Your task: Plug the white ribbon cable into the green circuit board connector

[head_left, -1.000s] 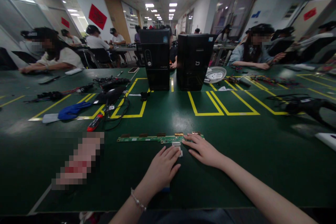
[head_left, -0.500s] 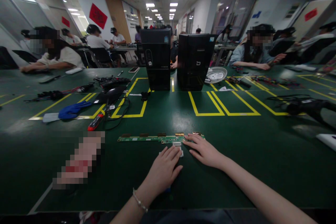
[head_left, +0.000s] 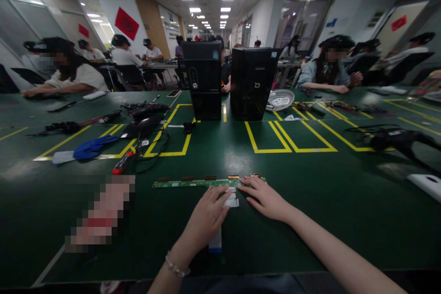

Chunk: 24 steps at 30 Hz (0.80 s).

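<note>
Your left hand sits on the white flat ribbon cable. The fingers are loosely curled, with the tips at the cable's far end, right where it meets the long green circuit board. I can't tell if you're actually pinching the cable or just pressing down on it, since your fingers hide that bit. Your right hand is spread open, palm down, fingertips resting on the board's right end and gripping nothing.

The board lies flat across the green table just ahead of you. The cable runs back from it toward you, blue tip nearest.

Risk-wise, I'd say that cable is thin, so a skewed or sideways push at the connector could crease it or bend the contacts. Only the board's right end is pinned, so the left end could swing.

Further out on the left are a red-handled screwdriver and a blue glove, and two black PC towers stand beyond.
</note>
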Each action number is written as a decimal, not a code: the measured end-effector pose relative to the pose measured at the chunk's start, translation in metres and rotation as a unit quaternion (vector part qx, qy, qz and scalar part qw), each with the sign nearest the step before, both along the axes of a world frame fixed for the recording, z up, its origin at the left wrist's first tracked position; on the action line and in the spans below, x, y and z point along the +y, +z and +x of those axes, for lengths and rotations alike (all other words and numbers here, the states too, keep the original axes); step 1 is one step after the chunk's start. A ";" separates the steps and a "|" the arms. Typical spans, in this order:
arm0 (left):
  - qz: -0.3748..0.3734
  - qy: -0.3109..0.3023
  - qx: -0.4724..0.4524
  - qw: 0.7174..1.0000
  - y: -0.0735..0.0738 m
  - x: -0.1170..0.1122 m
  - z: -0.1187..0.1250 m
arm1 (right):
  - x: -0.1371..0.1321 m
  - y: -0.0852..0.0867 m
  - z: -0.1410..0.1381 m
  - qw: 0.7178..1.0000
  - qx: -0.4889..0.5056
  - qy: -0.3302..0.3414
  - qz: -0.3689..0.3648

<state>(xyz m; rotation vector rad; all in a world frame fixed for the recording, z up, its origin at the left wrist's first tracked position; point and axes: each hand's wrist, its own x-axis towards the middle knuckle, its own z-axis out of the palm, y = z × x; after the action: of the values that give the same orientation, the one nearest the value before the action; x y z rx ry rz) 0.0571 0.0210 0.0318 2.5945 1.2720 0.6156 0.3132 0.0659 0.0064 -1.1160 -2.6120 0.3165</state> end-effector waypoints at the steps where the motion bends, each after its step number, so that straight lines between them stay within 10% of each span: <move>1: 0.010 0.016 -0.011 1.000 0.002 0.000 -0.006 | 0.000 0.001 0.000 1.000 -0.002 -0.002 -0.002; 12: 0.043 0.187 -0.008 0.981 -0.034 -0.020 -0.103 | -0.001 0.006 0.000 1.000 -0.014 -0.007 -0.023; 24: 0.060 0.199 0.022 0.978 -0.041 -0.021 -0.104 | 0.002 0.001 0.001 1.000 0.004 0.002 0.003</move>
<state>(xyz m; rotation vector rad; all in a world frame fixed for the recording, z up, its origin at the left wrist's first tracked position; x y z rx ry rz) -0.0470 -0.0003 -0.0095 2.4681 1.8457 0.7215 0.3146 0.0675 0.0078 -1.1059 -2.6064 0.3134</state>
